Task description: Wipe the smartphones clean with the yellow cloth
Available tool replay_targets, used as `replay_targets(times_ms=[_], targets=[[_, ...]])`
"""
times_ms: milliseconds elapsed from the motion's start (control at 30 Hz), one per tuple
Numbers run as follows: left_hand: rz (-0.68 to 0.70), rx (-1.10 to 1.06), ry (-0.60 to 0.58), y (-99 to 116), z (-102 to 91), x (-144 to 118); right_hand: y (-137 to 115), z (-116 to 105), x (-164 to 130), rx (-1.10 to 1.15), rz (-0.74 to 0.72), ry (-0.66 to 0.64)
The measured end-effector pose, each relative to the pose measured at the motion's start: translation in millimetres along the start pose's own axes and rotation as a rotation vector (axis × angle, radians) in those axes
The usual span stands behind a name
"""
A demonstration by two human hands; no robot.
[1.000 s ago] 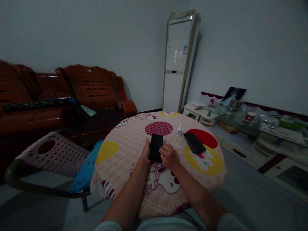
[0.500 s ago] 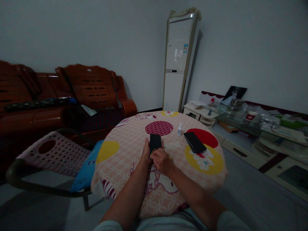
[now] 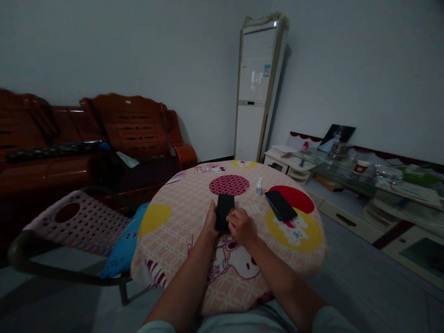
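A black smartphone lies screen up in my left hand, whose fingers wrap its left side and underside. My right hand is over the phone's lower right part with its fingertips pinched together at the screen. A small yellowish bit shows at those fingertips, too small to name. To the right on the table are a little white bottle, standing upright, and a second dark phone or flat case. Some pale flat strips or packets lie just beyond my right hand.
The round table wears a patterned pink cloth. On the left stand a woven chair with a blue cushion and a wooden sofa. At the right is a low cabinet with a cluttered glass top; a tall air conditioner stands behind.
My right hand has moved slightly right and up across the phone, baring more of its lower screen. The phone has shifted a little to the right in my left hand.
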State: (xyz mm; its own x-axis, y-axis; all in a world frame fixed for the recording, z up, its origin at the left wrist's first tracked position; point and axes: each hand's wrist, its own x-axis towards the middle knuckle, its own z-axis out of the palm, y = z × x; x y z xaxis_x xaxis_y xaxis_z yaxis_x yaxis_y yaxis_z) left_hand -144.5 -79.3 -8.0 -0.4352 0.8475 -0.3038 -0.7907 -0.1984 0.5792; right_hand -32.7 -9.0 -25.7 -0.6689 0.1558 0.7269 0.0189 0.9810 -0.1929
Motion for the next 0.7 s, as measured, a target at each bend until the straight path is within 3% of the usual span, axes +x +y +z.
replay_targets(times_ms=[533, 700], targets=[[-0.177, 0.205, -0.295, -16, 2.5, -8, 36, -1, 3, -0.099, 0.236, 0.206], [-0.171, 0.240, -0.272, -17, 1.6, -6, 26, -4, 3, -0.062, 0.187, 0.173]])
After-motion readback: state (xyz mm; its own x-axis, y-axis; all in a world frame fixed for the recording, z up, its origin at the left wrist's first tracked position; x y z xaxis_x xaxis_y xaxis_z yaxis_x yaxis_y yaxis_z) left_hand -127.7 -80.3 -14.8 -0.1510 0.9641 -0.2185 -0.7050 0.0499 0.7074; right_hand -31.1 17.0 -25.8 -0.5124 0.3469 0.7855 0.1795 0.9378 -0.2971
